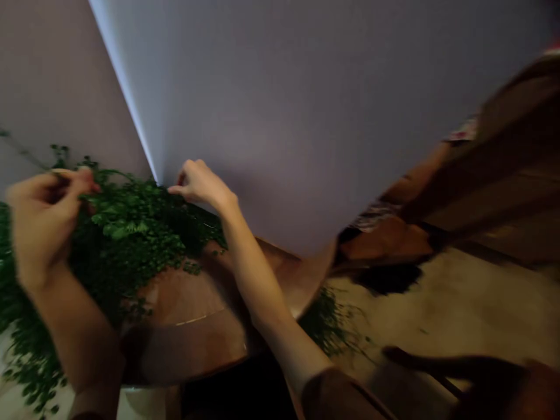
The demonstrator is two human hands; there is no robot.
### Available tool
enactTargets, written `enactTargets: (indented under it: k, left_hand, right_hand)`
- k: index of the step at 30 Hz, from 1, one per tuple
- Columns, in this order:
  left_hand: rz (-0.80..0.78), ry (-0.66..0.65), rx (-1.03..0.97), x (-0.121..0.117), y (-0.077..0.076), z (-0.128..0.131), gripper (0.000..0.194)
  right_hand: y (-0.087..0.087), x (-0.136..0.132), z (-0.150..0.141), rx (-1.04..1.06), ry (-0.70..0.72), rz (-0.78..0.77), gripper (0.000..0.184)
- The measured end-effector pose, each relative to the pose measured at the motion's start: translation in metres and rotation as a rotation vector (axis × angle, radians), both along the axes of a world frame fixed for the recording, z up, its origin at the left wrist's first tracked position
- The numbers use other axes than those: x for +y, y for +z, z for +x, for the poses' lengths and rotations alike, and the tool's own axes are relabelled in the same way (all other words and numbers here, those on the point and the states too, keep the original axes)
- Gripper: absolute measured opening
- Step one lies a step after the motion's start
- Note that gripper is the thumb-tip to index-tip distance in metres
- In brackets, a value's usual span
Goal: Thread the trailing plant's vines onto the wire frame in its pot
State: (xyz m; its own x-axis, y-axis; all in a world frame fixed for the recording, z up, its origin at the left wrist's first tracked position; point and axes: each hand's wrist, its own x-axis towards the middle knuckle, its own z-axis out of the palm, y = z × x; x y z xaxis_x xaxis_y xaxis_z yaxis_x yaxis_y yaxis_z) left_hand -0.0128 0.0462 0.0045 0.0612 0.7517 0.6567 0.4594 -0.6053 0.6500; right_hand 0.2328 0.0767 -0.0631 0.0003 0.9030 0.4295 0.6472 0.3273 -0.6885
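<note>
A large heap of leafy green stems point(131, 221) lies at the left on a brown, curved tabletop point(188, 297). My left hand point(48, 216) is raised over the heap's left side, slightly blurred. Its thumb and fingers are pinched together, with a thin leafy green stem running to them from the upper left. My right hand point(201, 184) hovers by the back edge of the heap, close to the wall corner. Its fingers are curled in towards the thumb; whatever may be between the fingertips is too small to make out.
A pale wall point(297, 128) stands right behind the table. More green stems point(332, 321) hang past the table's right edge. Further right, another person's arm point(420, 175) shows beside dark wooden furniture point(516, 151). A dark curved wooden piece point(455, 364) stands at lower right above the floor point(472, 297).
</note>
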Motion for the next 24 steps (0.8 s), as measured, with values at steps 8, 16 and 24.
enactTargets:
  k: [8, 16, 24]
  left_hand:
    - [-0.050, -0.193, -0.059, 0.012, -0.010, 0.012, 0.037]
    - [-0.039, -0.251, -0.247, 0.000, -0.010, 0.014, 0.040]
    - [-0.012, -0.281, -0.321, -0.002, -0.009, 0.013, 0.037]
  right_hand:
    - [0.018, -0.019, -0.007, 0.166, 0.201, 0.157, 0.015]
    - [0.022, -0.028, -0.011, 0.280, 0.465, 0.133, 0.037]
    - [0.028, -0.037, -0.011, 0.501, 0.473, 0.152, 0.030]
